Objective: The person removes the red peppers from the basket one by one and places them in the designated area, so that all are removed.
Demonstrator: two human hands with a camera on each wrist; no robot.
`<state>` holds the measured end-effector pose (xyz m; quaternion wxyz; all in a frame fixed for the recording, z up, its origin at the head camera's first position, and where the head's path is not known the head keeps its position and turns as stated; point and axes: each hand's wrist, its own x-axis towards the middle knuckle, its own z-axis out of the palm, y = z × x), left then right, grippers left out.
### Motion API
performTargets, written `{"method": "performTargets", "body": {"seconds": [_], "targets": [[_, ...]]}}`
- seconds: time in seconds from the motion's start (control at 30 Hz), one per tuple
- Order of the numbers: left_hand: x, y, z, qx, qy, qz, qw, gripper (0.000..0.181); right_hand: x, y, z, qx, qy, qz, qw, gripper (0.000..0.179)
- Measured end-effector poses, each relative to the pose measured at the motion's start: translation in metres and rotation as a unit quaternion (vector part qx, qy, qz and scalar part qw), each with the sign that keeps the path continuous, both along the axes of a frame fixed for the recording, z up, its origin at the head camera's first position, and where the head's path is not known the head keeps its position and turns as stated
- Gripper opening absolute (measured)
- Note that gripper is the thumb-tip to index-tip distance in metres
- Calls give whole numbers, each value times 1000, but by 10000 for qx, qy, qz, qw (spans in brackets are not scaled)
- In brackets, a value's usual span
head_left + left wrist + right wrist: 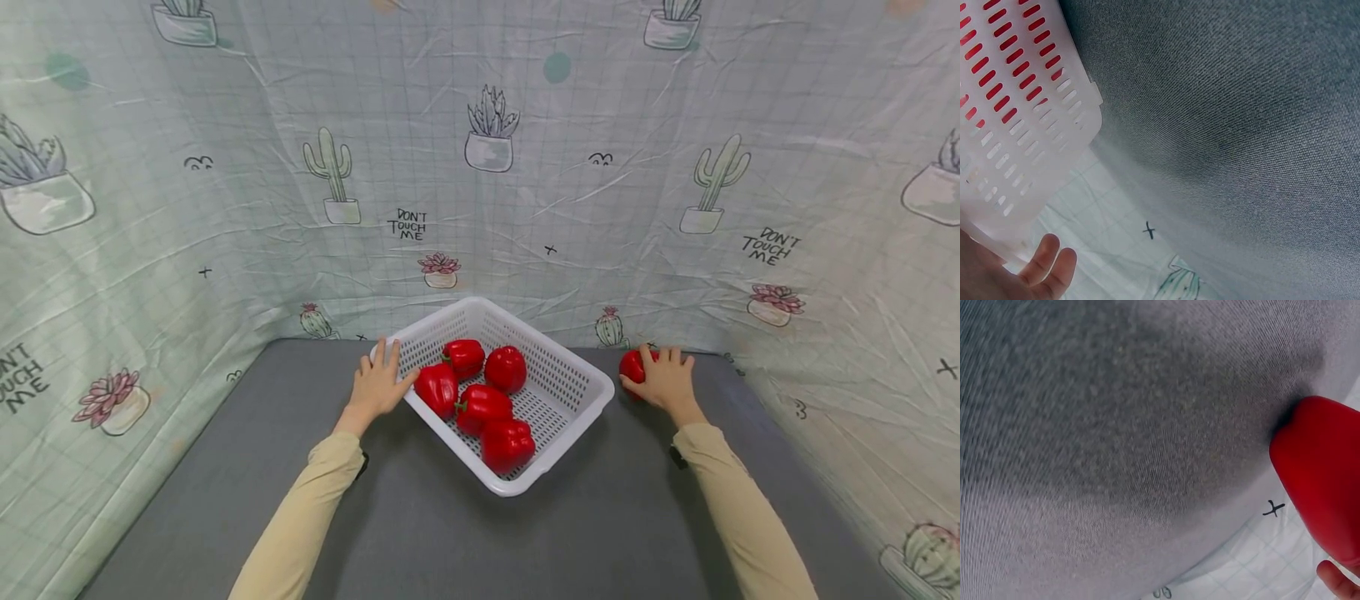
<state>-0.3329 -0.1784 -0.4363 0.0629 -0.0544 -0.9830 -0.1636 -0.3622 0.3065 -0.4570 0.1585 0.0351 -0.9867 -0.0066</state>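
Observation:
A white perforated plastic basket (558, 354) sits at an angle on the table, holding several red bell peppers (483, 408). At its left corner, my left hand (377, 387) rests on the rim with fingers spread and the thumb reaching over the edge. In the left wrist view, two fingertips (1054, 265) show beside the basket's wall (1029, 125). Right of the basket, my right hand (667, 383) holds another red bell pepper (633, 365) from above, thumb on its left side. That pepper (1322, 469) stands at the table surface in the right wrist view, a fingertip against its lower end.
Dark grey cloth covers the table (570, 542). A pale curtain (555, 192) printed with cacti and lettering hangs around the back and both sides, close behind the basket and the right-hand pepper.

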Motion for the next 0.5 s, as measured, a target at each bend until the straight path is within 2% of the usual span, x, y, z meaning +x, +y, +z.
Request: {"method": "performTargets", "body": {"seconds": [0.27,0.5], "targets": [[0,0,0,21,29,-39,10000,74,5,0,6,243,-72,4,9997,73],[1,0,1,27,-27,-30,10000,75,6,-3,5,366,-3,-79,9993,78]]}}
